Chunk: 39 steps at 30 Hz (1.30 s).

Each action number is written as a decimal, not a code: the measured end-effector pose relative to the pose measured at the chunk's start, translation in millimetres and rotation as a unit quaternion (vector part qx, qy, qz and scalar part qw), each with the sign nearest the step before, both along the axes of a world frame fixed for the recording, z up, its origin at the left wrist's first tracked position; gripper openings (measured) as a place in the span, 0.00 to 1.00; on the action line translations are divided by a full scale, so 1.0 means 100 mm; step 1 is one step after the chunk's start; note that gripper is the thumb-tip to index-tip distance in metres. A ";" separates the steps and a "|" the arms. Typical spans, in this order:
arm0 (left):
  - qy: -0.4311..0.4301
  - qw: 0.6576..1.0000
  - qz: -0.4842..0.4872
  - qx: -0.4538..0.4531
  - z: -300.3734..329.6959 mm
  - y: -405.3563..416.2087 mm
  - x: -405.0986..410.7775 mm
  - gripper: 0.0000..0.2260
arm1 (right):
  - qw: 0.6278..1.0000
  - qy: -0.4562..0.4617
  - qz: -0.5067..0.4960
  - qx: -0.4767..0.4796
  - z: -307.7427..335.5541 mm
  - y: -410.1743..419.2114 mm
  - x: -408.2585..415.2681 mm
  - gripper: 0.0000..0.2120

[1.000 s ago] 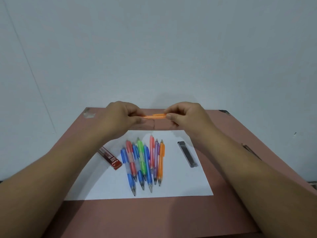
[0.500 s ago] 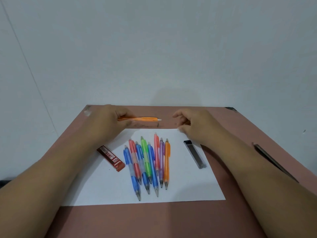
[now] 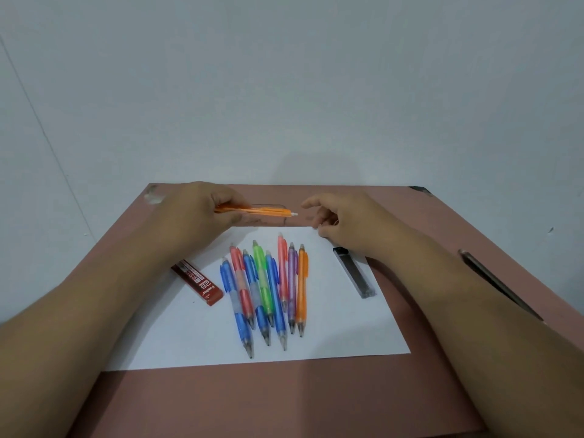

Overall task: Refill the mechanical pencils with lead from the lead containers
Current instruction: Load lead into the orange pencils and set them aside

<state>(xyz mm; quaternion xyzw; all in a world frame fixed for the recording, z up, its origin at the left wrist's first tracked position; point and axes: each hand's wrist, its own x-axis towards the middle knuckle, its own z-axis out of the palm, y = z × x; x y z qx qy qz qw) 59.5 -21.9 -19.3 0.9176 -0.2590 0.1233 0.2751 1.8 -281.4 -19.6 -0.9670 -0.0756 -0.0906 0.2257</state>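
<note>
Both your forearms reach forward over the reddish-brown table (image 3: 284, 399). Beyond the white paper sheet (image 3: 341, 327), your left hand (image 3: 202, 213) grips a slim orange plastic mechanical pencil (image 3: 256, 211) lying level, tip rightward. Your right hand (image 3: 341, 221) hovers just beside it, fingers loosely curled, holding nothing.

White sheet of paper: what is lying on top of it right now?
On the white sheet lie eight mechanical pencils side by side, a clear lead container near its right edge, and part of a red lead container overhanging the left edge. Both forearms hide the sheet's side edges.
</note>
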 end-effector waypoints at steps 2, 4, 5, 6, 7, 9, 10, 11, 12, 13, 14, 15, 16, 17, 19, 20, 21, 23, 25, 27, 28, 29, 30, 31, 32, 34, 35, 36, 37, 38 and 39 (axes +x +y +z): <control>-0.004 1.000 -0.001 0.003 0.00 0.01 0.01 0.09 | 1.000 0.003 -0.005 0.020 0.00 0.00 0.00 0.24; -0.004 1.000 -0.001 0.005 0.00 0.01 0.00 0.09 | 0.999 0.010 -0.012 0.037 -0.01 -0.01 0.00 0.24; -0.002 1.000 -0.002 0.005 0.00 0.01 0.00 0.08 | 0.999 0.012 -0.015 0.040 -0.01 -0.02 0.01 0.23; -0.001 1.000 -0.002 0.003 0.00 0.00 0.01 0.09 | 0.999 0.015 -0.018 0.041 -0.02 -0.03 0.01 0.23; 0.000 1.000 -0.002 0.000 -0.01 0.00 0.01 0.09 | 0.999 0.017 -0.021 0.041 -0.02 -0.03 0.02 0.23; 0.002 1.000 -0.002 -0.004 -0.02 -0.01 0.01 0.10 | 0.998 0.021 -0.025 0.046 -0.03 -0.05 0.03 0.22; 0.002 1.000 -0.001 -0.004 -0.01 -0.01 0.00 0.10 | 0.998 0.022 -0.027 0.046 -0.02 -0.05 0.03 0.22; 0.003 1.000 -0.001 -0.005 -0.01 -0.01 -0.01 0.10 | 0.998 0.021 -0.029 0.044 -0.02 -0.06 0.03 0.22; 0.003 1.000 -0.001 -0.005 -0.01 -0.02 -0.02 0.10 | 0.998 0.021 -0.030 0.044 -0.02 -0.06 0.03 0.22; 0.004 1.000 0.000 -0.004 0.00 -0.02 -0.03 0.09 | 0.998 0.021 -0.032 0.046 -0.02 -0.06 0.03 0.22; 0.008 1.000 0.001 -0.004 0.01 -0.03 -0.04 0.09 | 0.998 0.020 -0.034 0.051 -0.02 -0.06 0.02 0.21; 0.010 1.000 0.001 -0.008 0.01 -0.03 -0.04 0.09 | 0.998 0.018 -0.037 0.055 -0.01 -0.06 0.01 0.21; 0.010 1.000 -0.001 -0.010 0.02 -0.03 -0.05 0.09 | 0.997 0.012 -0.040 0.058 0.00 -0.05 -0.01 0.20; 0.008 1.000 -0.003 -0.011 0.03 -0.03 -0.05 0.09 | 0.997 0.001 -0.044 0.058 0.01 -0.04 -0.02 0.18; 0.004 1.000 -0.008 -0.011 0.04 -0.05 -0.07 0.08 | 0.997 -0.021 -0.044 0.060 0.04 -0.02 -0.05 0.11; 0.004 1.000 -0.012 -0.013 0.04 -0.05 -0.07 0.07 | 0.997 -0.030 -0.040 0.065 0.05 0.00 -0.06 0.08; 0.006 1.000 -0.015 -0.016 0.04 -0.06 -0.08 0.06 | 0.996 -0.039 -0.035 0.073 0.06 0.02 -0.06 0.05; 0.009 0.999 -0.024 -0.033 0.03 -0.06 -0.07 0.05 | 0.994 -0.058 -0.027 0.087 0.05 0.06 -0.05 0.03; 0.011 0.998 -0.030 -0.046 0.02 -0.06 -0.07 0.06 | 0.992 -0.069 -0.029 0.098 0.05 0.06 -0.04 0.04; 0.014 0.998 -0.030 -0.048 0.01 -0.06 -0.07 0.06 | 0.992 -0.068 -0.038 0.095 0.06 0.03 -0.05 0.03; 0.015 0.998 -0.028 -0.049 0.01 -0.06 -0.07 0.05 | 0.993 -0.068 -0.042 0.092 0.07 0.01 -0.05 0.03; 0.015 0.998 -0.027 -0.050 0.02 -0.06 -0.07 0.05 | 0.992 -0.067 -0.046 0.092 0.09 -0.03 -0.06 0.03; 0.014 0.998 -0.027 -0.052 0.01 -0.06 -0.07 0.05 | 0.992 -0.063 -0.051 0.092 0.12 -0.08 -0.08 0.03; 0.013 0.998 -0.026 -0.052 0.02 -0.06 -0.07 0.05 | 0.993 -0.050 -0.055 0.087 0.14 -0.12 -0.09 0.03; 0.013 0.998 -0.023 -0.051 0.02 -0.06 -0.07 0.05 | 0.995 -0.029 -0.058 0.073 0.15 -0.16 -0.11 0.02; 0.014 0.999 -0.017 -0.043 0.03 -0.07 -0.08 0.04 | 0.997 0.016 -0.058 0.039 0.14 -0.20 -0.13 0.02; 0.015 0.999 -0.015 -0.038 0.04 -0.07 -0.10 0.03 | 0.997 0.033 -0.060 0.031 0.12 -0.21 -0.13 0.02; 0.017 0.999 -0.013 -0.033 0.04 -0.07 -0.10 0.03 | 0.997 0.042 -0.064 0.030 0.10 -0.20 -0.13 0.02; 0.017 0.999 -0.013 -0.031 0.04 -0.07 -0.11 0.03 | 0.996 0.047 -0.068 0.031 0.09 -0.20 -0.12 0.01; 0.018 0.999 -0.012 -0.029 0.04 -0.07 -0.10 0.03 | 0.996 0.049 -0.071 0.034 0.07 -0.19 -0.11 0.01; 0.020 0.999 -0.011 -0.029 0.04 -0.07 -0.10 0.03 | 0.996 0.049 -0.073 0.036 0.06 -0.19 -0.11 0.00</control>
